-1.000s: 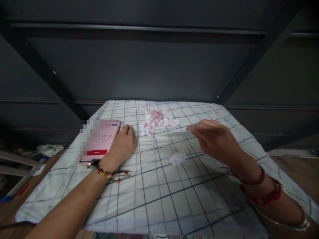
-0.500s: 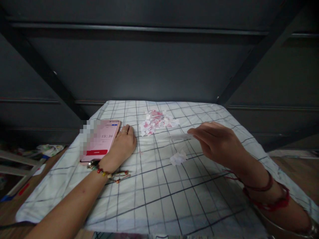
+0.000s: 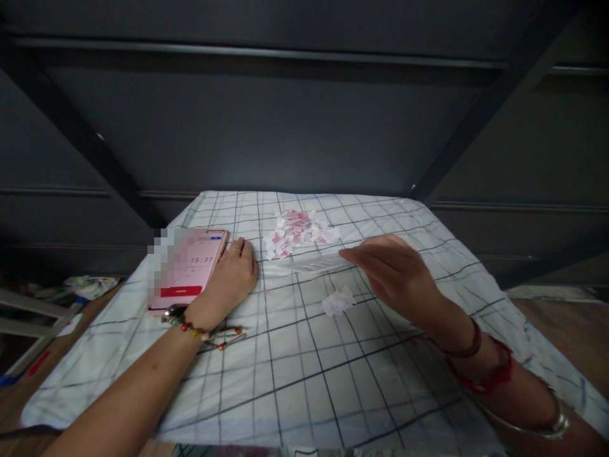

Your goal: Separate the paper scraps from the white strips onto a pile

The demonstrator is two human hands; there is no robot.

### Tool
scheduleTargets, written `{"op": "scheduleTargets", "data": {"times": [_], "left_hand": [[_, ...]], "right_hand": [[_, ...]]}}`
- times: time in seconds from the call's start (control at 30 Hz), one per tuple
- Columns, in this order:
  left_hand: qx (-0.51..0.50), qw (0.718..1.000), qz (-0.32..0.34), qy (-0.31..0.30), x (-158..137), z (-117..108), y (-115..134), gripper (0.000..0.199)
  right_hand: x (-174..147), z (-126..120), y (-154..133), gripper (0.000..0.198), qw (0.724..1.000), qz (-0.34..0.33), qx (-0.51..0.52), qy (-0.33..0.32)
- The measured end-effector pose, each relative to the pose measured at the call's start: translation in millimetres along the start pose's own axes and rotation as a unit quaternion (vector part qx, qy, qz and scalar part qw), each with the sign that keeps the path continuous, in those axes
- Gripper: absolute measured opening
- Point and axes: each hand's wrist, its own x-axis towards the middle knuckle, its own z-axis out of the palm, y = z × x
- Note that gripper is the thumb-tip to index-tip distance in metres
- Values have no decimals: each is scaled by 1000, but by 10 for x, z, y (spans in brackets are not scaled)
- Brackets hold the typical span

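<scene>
My right hand (image 3: 394,270) is closed, its fingertips pinching one end of a long, clear plastic strip (image 3: 309,263). The strip looks like a ruler, but it is blurred. It points left over the cloth, just in front of a pile of torn paper scraps (image 3: 295,231), white with pink and red marks. Nearer to me, a small heap of white paper scraps (image 3: 339,301) lies below the strip. My left hand (image 3: 235,270) rests flat on the cloth, holding nothing, against the right edge of a pink-cased phone (image 3: 190,266) with a lit timer screen.
A white cloth with dark grid lines (image 3: 295,381) covers the table. Behind the table stands a dark panel (image 3: 285,127) with metal bars. At the lower left, a pale wooden frame (image 3: 33,317) and a crumpled cloth (image 3: 92,287) are beyond the table edge.
My right hand has moved left with the strip, whose far end now reaches in front of the pile of scraps. My left hand rests in the same place.
</scene>
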Motion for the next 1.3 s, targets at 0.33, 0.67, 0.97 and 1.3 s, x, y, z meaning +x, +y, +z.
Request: {"op": "scheduleTargets", "data": {"times": [0.33, 0.67, 0.97, 1.3], "left_hand": [[-2, 1000, 1, -7, 7, 1, -15, 28], [-2, 1000, -12, -8, 1, 4, 0, 34], [-16, 1000, 0, -1, -3, 6, -15, 36], [-26, 1000, -6, -9, 7, 5, -7, 36]], "right_hand": [[22, 11, -27, 23, 998, -17, 57, -16], [41, -165, 57, 23, 995, -37, 73, -63], [22, -83, 5, 26, 998, -30, 57, -12], [-30, -64, 90, 30, 1000, 8, 15, -4]]}}
